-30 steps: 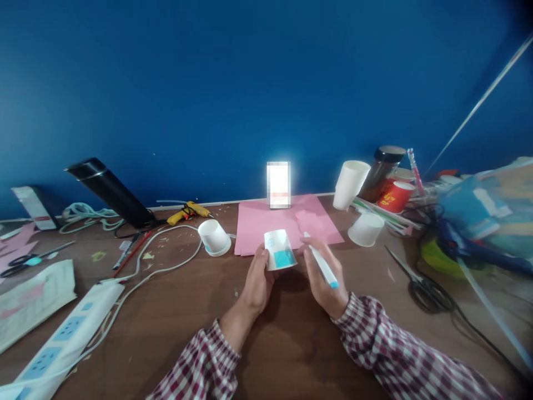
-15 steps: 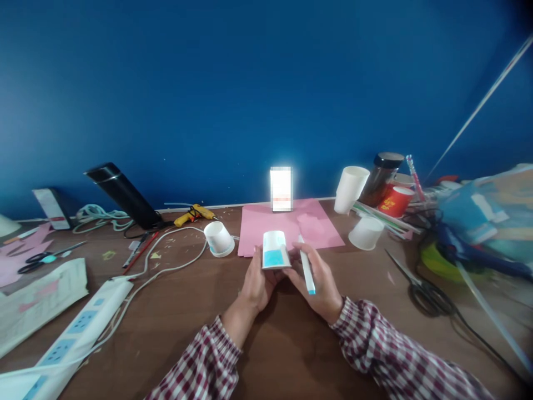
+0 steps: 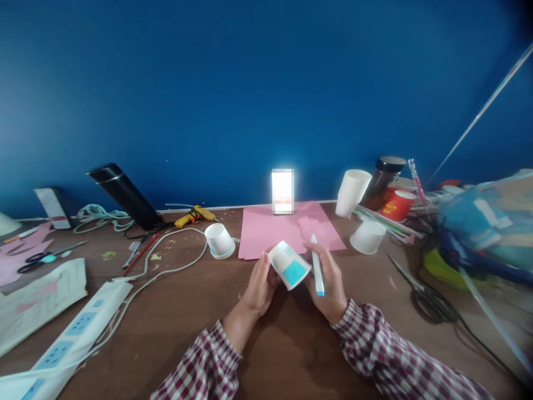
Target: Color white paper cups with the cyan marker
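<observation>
A white paper cup (image 3: 280, 256) with a solid light-blue patch and smaller blue outlines is tilted over the table's middle. My left hand (image 3: 259, 286) is closed around its left side, the thumb near the cup's upper edge. In my right hand (image 3: 331, 278) is a white marker (image 3: 317, 266) with a blue end pointing toward me. That hand is close against the cup's right side; its fingers behind the cup are partly hidden. Pink paper (image 3: 258, 233) lies just beyond both hands. Another white paper cup (image 3: 219, 242) with blue marks stands upside down to the left.
A power strip (image 3: 69, 339) and its cable run along the left. A yellow glue gun (image 3: 195, 215) and black flask (image 3: 125, 194) are near the wall. Rightward are a stack of cups (image 3: 352, 191), an upturned cup (image 3: 367, 237), scissors (image 3: 428, 297) and a glowing phone (image 3: 282, 191) at centre.
The held cup has turned from nearly upright to tilted and shifted slightly right. My right hand and the marker have moved a little to the right.
</observation>
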Demonstrator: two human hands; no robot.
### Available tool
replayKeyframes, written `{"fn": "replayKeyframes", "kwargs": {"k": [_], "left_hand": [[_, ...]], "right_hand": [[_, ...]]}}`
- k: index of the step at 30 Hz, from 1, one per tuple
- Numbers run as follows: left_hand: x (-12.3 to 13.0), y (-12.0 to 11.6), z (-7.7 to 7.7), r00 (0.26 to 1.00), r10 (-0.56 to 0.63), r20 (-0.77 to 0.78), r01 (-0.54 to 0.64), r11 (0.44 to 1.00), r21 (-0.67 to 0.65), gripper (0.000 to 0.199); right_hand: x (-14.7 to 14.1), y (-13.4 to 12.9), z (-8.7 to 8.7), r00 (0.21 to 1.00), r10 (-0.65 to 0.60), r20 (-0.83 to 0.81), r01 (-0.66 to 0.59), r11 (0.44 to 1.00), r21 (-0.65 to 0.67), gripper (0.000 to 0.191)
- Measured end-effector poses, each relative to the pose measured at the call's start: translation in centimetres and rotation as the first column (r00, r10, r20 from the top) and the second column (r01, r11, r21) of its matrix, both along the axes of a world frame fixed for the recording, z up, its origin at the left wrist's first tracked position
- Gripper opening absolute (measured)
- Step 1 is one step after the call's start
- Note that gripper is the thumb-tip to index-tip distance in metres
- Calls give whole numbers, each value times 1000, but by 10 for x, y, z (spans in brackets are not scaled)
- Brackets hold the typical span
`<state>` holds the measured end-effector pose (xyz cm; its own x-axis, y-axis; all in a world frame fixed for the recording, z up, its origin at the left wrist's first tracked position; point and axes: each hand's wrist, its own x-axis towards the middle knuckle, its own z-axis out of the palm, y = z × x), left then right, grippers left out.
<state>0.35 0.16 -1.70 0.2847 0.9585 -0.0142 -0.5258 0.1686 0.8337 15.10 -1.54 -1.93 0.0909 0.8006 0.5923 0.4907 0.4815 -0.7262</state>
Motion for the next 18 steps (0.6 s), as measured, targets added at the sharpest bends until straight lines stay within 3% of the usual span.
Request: {"fn": "replayKeyframes", "kwargs": {"k": [3, 6, 11, 14, 18], "left_hand": [[-1, -4, 2, 994, -107, 38, 101, 986, 131, 69], [-1, -5, 2, 992, -114, -62, 122, 979, 161, 73], [3, -2, -5, 942, -13, -337, 51, 993, 103, 34], [5, 0, -8, 936, 52, -350, -20, 995, 93, 19], [5, 1, -7, 920, 160, -359, -92, 976, 199, 12]], "right_hand": [[5, 2, 3, 997, -79, -6, 79, 997, 6, 41], [7, 3, 2, 992, -129, 1, 129, 991, 20, 39], [2, 0, -1, 997, -75, 17, 75, 997, 18, 34], [-2, -3, -2, 999, -32, 31, 31, 999, 21, 34], [-6, -5, -1, 997, 36, 75, -40, 998, 49, 31]]}}
